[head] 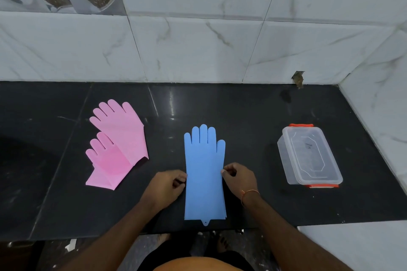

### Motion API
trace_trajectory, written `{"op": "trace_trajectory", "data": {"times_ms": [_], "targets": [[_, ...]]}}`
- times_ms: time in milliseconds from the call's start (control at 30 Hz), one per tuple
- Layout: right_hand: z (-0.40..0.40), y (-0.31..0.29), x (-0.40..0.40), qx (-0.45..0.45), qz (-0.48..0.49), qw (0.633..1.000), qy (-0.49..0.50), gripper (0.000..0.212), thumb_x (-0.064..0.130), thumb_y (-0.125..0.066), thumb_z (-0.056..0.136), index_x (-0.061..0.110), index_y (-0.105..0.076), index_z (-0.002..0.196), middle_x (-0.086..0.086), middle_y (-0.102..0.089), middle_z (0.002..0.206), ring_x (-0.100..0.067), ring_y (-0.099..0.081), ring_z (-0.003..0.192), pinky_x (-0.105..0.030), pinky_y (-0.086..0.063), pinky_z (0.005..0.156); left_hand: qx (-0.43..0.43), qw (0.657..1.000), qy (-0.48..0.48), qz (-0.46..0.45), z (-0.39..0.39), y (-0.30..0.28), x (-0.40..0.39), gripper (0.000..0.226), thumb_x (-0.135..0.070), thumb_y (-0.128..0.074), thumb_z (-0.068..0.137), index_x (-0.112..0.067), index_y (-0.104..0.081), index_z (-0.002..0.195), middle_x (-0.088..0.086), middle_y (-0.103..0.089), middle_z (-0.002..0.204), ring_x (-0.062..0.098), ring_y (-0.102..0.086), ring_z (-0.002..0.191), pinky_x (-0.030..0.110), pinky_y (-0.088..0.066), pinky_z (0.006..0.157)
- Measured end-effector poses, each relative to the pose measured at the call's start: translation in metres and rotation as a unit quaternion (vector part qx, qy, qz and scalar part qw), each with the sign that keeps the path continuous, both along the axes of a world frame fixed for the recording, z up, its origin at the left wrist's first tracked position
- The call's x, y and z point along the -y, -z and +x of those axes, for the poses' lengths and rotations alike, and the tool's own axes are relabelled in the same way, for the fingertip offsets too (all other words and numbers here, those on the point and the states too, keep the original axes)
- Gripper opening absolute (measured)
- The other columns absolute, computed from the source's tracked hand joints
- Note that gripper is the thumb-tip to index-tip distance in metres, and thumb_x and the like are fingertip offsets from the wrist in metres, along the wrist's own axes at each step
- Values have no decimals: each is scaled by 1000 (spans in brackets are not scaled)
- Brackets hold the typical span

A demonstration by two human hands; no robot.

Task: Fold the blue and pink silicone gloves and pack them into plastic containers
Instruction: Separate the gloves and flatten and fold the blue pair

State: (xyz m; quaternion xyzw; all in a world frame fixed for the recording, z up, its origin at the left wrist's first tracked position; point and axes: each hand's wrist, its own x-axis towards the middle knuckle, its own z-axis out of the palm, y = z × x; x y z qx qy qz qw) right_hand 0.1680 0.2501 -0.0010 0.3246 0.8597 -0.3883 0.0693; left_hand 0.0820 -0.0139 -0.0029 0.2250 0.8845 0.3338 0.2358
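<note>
I am standing at a black counter (242, 112) with a white marble wall (198, 46) behind it. In the middle of the frame, near the bottom, the blue gloves (204, 174) lie flat on the counter. They look like a stack, one on top of the other, because I can see thin edges at the lower right corner. The fingers point up toward the wall and the cuff is close to the front edge of the counter. A little tab sticks out at the bottom of the cuff.

My left hand (165, 185) is on the left side of the blue gloves. Its fingers are curled and they pinch the left edge. My right hand (239, 177) is on the right side, and its curled fingers pinch the right edge at about the same height. There is an orange band (250, 193) on my right wrist.

At the left of the frame lie two pink gloves (119, 145), flat on the counter. One lies partly over the other, and both tilt with their fingers toward the upper left.

At the right of the frame sits a clear plastic box (308, 156) with its lid on. It has orange clips on the far end and the near end. It is well apart from the blue gloves
</note>
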Motion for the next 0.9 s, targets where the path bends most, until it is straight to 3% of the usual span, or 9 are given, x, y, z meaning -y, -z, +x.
{"op": "trace_trajectory", "data": {"times_ms": [67,233,367,433,533,667,767,833,900], "targets": [[-1,0,1,-1,17,1000,-9,9,38,-70,97,36,-67,89,18,-68,81,1,-62,76,-14,-41,61,-43,996,70,-26,6,2,7,33,-17,-81,95,-25,-80,127,-13,-77,121,2,-71,103,25,-59,97],[-6,-1,3,-6,28,1000,3,18,39,-69,98,36,-62,82,15,-68,76,-1,-63,71,-17,-41,57,-115,981,151,-45,10,4,10,39,-34,-71,103,-29,-72,142,-13,-67,143,7,-62,130,19,-45,111],[-6,-6,-3,-3,10,1000,-16,15,38,-66,101,36,-59,88,15,-68,83,-3,-63,76,-16,-45,62,-120,972,193,-68,7,3,13,43,-38,-65,106,-31,-67,149,-12,-61,151,10,-56,136,25,-46,112],[-2,-12,-8,-17,57,996,-69,10,31,-64,101,34,-60,93,15,-66,90,-4,-63,79,-17,-49,67,-126,967,207,-76,7,1,16,41,-38,-65,106,-31,-69,147,-11,-60,147,10,-56,133,26,-49,108],[10,-17,-25,-79,175,942,-276,16,17,-60,101,27,-69,110,9,-64,115,-9,-60,100,-28,-56,89,-162,961,208,-79,6,6,16,34,-46,-57,107,-31,-74,132,-12,-62,132,10,-59,120,28,-51,97],[23,-11,-43,-61,225,828,-509,36,30,-55,105,28,-66,140,6,-55,148,-17,-51,130,-35,-53,101,-204,939,272,-52,1,14,12,31,-45,-55,110,-22,-72,121,-12,-61,123,-1,-48,113,31,-50,95],[23,-8,-42,-106,263,803,-524,31,30,-67,101,27,-74,130,0,-65,141,-24,-62,119,-38,-61,86,-227,924,303,-56,-6,8,14,23,-33,-68,105,-23,-77,124,-6,-67,126,6,-55,122,35,-61,85],[22,-3,-41,-152,281,795,-515,25,27,-82,90,27,-80,115,-2,-72,126,-25,-68,105,-37,-64,70,-306,886,345,-53,-7,11,16,23,-27,-81,94,-27,-81,117,-6,-71,120,15,-66,116,30,-62,73],[22,2,-39,-170,295,787,-513,25,27,-84,87,27,-80,112,-2,-72,124,-25,-68,104,-35,-64,68,-338,871,354,-46,-8,14,15,24,-24,-85,89,-28,-80,112,-7,-70,118,18,-67,115,29,-60,74]]}}
